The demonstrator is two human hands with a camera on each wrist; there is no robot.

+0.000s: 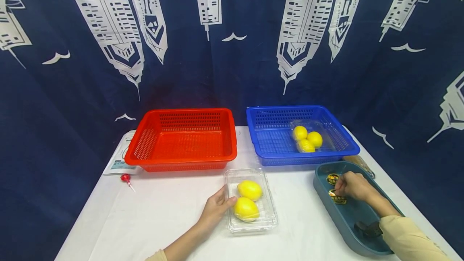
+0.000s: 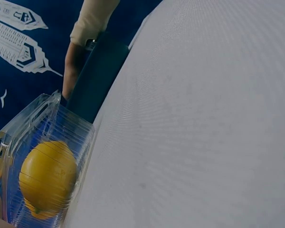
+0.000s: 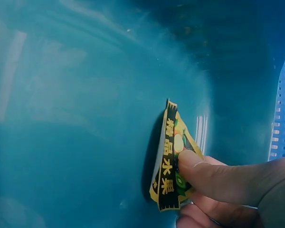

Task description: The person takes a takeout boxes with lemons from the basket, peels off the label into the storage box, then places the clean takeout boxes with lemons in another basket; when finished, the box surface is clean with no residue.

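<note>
Clear plastic clamshell (image 1: 251, 200) with two lemons (image 1: 247, 199) sits near the table's (image 1: 163, 212) front edge, steadied by your left hand (image 1: 214, 209) resting against its side, while your right hand (image 1: 353, 185) pinches a sticker (image 3: 170, 156) inside the teal tray (image 1: 348, 216), presumably for labelling.

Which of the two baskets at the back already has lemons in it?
The blue basket on the right: it holds a clear pack of three lemons. The red basket beside it shows only its bare mesh floor.
</note>
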